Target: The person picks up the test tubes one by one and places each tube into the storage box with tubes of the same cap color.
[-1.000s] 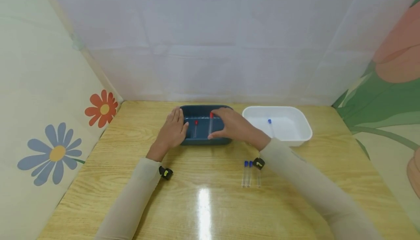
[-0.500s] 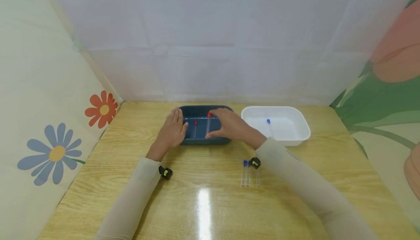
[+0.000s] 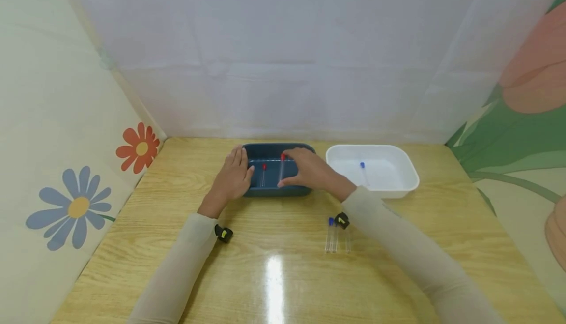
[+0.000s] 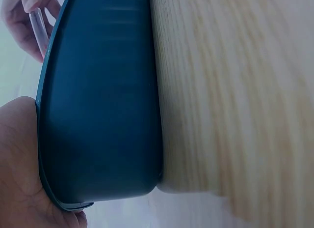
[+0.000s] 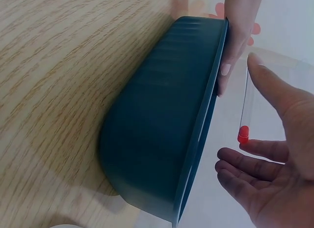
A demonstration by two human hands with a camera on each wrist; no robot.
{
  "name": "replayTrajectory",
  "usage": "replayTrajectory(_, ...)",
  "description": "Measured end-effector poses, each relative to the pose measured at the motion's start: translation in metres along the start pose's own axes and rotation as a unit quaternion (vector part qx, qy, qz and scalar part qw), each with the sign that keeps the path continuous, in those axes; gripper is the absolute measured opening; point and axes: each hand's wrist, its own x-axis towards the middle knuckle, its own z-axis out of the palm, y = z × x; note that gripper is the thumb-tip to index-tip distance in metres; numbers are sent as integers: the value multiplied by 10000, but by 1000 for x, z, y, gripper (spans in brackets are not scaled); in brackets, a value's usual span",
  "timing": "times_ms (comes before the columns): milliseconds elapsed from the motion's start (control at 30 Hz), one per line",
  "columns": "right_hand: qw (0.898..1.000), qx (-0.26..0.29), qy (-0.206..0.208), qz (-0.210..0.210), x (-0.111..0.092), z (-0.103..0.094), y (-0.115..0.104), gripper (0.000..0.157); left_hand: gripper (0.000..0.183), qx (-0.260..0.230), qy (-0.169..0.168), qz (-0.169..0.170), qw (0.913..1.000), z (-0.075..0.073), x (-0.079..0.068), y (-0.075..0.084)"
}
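Observation:
In the head view my right hand (image 3: pixel 311 169) holds a red-capped clear tube (image 3: pixel 281 170) above the dark blue tray (image 3: pixel 276 192). Its thumb and index finger pinch the tube end to end; the right wrist view shows the red cap (image 5: pixel 243 134) against the index finger, the other fingers spread below. My left hand (image 3: pixel 231 174) rests on the tray's left rim with its fingers extended. A second red-capped tube (image 3: pixel 264 174) lies inside the tray, apart from both hands.
To the right stands a white tray (image 3: pixel 409 186) with a blue-capped tube (image 3: pixel 363 170) inside. Several blue-capped tubes (image 3: pixel 330 235) lie on the wooden table (image 3: pixel 247 275) near the right wrist, whose band hides some caps. A white backdrop (image 3: pixel 265 68) rises behind the trays.
The right hand and its tube have shifted slightly left over the dark blue tray. The left hand stays on the rim.

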Motion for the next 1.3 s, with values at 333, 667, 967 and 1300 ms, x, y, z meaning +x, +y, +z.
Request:
replayTrajectory(333,10000,57,20,-36,6,3,0,93,64,2,53,11,10000,1,-1,0)
replayTrajectory(667,9997,208,-82,72,11,4,0,93,64,-32,146,11,9999,0,-1,1)
replayTrajectory(967,9998,81,-163,57,15,5,1,94,64,-18,134,47,9999,0,0,0)
replayTrajectory(1300,9997,125,-176,60,21,10,4,89,64,-32,131,-12,9999,0,-1,1)
